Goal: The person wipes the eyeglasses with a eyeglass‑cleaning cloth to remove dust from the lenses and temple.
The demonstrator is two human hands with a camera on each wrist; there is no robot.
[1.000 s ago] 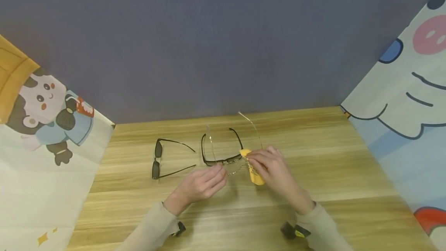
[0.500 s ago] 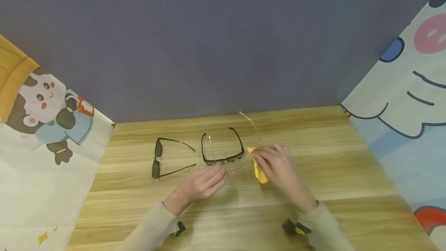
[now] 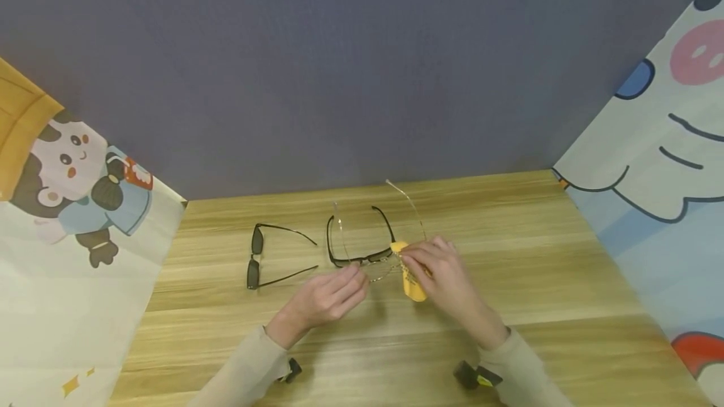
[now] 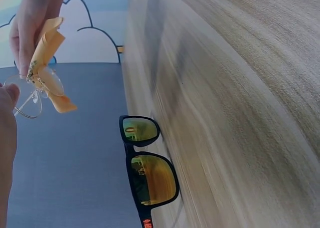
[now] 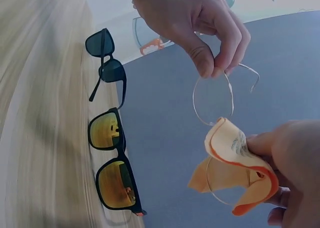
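A pair of thin-rimmed eyeglasses [image 5: 213, 100] is held up off the table, its temples pointing away from me. My left hand [image 3: 323, 297] pinches the frame at its left end between thumb and fingers. My right hand [image 3: 448, 274] grips a yellow cleaning cloth [image 3: 415, 289], which is folded over both sides of the right lens. In the right wrist view, the cloth [image 5: 226, 138] covers much of that lens, while the left lens shows bare. Just behind the eyeglasses, black-framed sunglasses [image 5: 114, 183] with yellow mirrored lenses stand on the table, temples unfolded.
A second pair of dark sunglasses [image 3: 253, 272] lies to the left on the wooden table [image 3: 192, 331], temples spread to the right. A grey panel [image 3: 362, 80] rises along the table's back edge. Cartoon-printed sheets flank both sides.
The right hand and cloth shifted slightly right along the lens, then came back left. The left hand and the eyeglasses have stayed nearly still. Both pairs of sunglasses are where they were.
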